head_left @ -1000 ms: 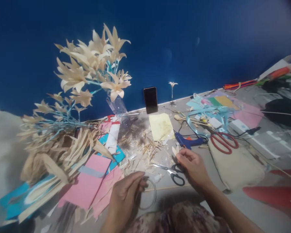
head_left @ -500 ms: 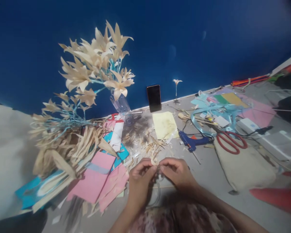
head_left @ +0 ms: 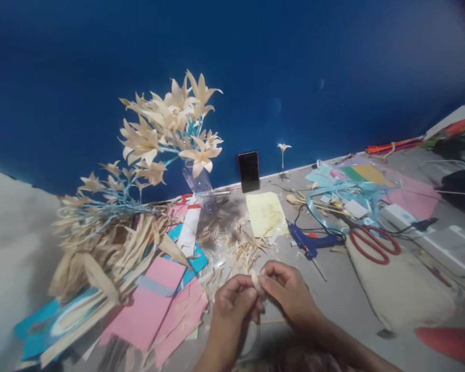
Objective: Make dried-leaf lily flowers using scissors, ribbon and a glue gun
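Note:
A small curled cream petal (head_left: 255, 279), like the dried-husk flowers behind it, is pinched between both hands near the table's front edge. My left hand (head_left: 234, 305) grips its left side, fingers closed. Thumb and forefinger of my right hand (head_left: 289, 292) press on its right side. A thin wire-like loop (head_left: 258, 338) shows below my hands; whether it joins the petal I cannot tell. Beyond my fingers lies a scatter of husk scraps (head_left: 246, 245). To the right is a blue glue gun (head_left: 312, 242), its nozzle toward me.
Cream flowers (head_left: 170, 116) stand in a clear plastic bottle (head_left: 199, 186). Dried husks (head_left: 139, 248) and pink paper (head_left: 155, 305) cover the left. A phone (head_left: 248, 171) leans on the wall, behind yellow paper (head_left: 266, 214). Red-handled scissors (head_left: 375, 243) lie on a beige pouch (head_left: 403, 289).
The view has tilted up, so the scene sits lower in the picture. My right hand has risen slightly against my left, and the petal between them has turned more upright.

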`<action>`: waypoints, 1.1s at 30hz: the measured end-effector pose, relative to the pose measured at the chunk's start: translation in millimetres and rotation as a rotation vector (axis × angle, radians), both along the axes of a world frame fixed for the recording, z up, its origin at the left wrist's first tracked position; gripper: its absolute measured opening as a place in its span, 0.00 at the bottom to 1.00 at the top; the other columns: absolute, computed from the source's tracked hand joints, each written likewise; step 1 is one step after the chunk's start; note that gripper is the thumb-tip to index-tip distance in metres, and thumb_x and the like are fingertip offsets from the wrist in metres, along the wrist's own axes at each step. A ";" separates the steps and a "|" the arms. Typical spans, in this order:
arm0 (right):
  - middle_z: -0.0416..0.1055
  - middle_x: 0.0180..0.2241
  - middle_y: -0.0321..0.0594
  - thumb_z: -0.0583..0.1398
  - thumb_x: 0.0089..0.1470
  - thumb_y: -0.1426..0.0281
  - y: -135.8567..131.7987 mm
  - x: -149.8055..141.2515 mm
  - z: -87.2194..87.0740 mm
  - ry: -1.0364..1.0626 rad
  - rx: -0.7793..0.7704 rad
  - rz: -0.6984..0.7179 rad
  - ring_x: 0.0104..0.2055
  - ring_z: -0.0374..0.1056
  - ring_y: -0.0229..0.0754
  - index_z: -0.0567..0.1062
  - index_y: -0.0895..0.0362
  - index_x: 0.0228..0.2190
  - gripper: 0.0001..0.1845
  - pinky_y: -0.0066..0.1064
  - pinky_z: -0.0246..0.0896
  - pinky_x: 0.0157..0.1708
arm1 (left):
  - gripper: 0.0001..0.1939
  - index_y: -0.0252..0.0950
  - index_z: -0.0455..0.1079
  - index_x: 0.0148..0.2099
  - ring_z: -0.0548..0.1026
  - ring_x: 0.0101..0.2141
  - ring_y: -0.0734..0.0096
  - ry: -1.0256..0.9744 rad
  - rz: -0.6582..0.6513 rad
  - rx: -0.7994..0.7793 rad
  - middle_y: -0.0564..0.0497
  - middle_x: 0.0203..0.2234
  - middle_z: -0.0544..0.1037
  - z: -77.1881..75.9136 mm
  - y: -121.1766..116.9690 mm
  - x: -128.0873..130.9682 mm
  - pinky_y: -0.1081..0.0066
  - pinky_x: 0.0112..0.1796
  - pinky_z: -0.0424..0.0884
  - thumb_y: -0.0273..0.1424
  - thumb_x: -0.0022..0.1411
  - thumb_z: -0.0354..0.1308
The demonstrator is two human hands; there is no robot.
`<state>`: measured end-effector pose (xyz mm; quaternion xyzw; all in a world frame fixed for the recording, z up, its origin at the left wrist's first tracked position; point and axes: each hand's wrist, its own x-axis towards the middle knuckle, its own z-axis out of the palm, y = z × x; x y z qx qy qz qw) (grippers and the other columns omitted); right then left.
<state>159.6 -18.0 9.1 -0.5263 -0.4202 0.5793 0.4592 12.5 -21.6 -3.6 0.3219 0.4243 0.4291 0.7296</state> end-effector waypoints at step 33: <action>0.52 0.18 0.29 0.61 0.47 0.62 9.8 12.6 8.7 -0.079 -0.103 0.168 0.23 0.47 0.35 0.68 0.56 0.23 0.11 0.27 0.43 0.23 | 0.13 0.35 0.74 0.27 0.63 0.20 0.76 0.205 0.044 0.022 0.55 0.17 0.67 -2.3 8.6 -6.9 0.75 0.24 0.58 0.39 0.47 0.71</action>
